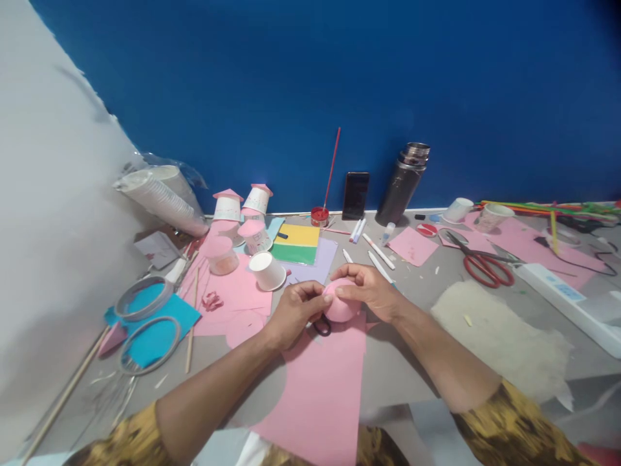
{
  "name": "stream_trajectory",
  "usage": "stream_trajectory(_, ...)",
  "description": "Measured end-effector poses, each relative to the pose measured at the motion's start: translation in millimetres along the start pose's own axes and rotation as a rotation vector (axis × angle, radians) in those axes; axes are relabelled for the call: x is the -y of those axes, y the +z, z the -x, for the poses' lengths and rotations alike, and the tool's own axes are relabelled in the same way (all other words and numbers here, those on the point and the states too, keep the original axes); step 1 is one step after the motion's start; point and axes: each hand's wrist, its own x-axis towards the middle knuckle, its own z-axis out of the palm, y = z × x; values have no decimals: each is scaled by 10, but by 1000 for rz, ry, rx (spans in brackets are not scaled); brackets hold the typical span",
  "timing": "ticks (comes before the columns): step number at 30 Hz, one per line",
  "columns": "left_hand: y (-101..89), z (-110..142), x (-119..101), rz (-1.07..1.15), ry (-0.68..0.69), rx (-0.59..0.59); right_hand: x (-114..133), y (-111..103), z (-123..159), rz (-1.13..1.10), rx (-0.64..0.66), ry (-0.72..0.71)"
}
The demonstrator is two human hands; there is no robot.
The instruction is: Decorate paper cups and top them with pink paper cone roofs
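Between my two hands is a pink paper cone (343, 308), pinched along its edge by the fingers of both. My left hand (297, 312) closes on its left side with the thumb on top. From the other side my right hand (372, 291) grips it, thumb pressing near the middle. Just below the cone a dark scissor handle (322, 325) shows; the rest of it is hidden. Under it lies a large pink paper sheet (325, 395) with a curved cut on its left edge. A white paper cup (266, 271) stands left of my hands.
Several decorated cups with pink tops (228, 206) stand at the back left. A dark flask (403, 184) and a phone (356, 196) lean by the blue wall. Red-handled scissors (488, 268) and a white power strip (567, 304) lie right; grey tape rings (150, 346) lie left.
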Motion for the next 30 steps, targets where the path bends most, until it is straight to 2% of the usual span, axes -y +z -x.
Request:
stream_trajectory(6,-12,-35,-17,115,54,-47,71,13,-8,-23,-88,-34)
stream_trajectory(12,-13,-25,-1,130,-11,8,73,14,-10,58,-117,-28)
stream_trajectory(24,0,-18,-31,148,-74,44,74,-11,2,154,-102,2)
stream_trajectory(30,-6,-19,-31,143,-52,31,50,-13,-9,75,-90,-33)
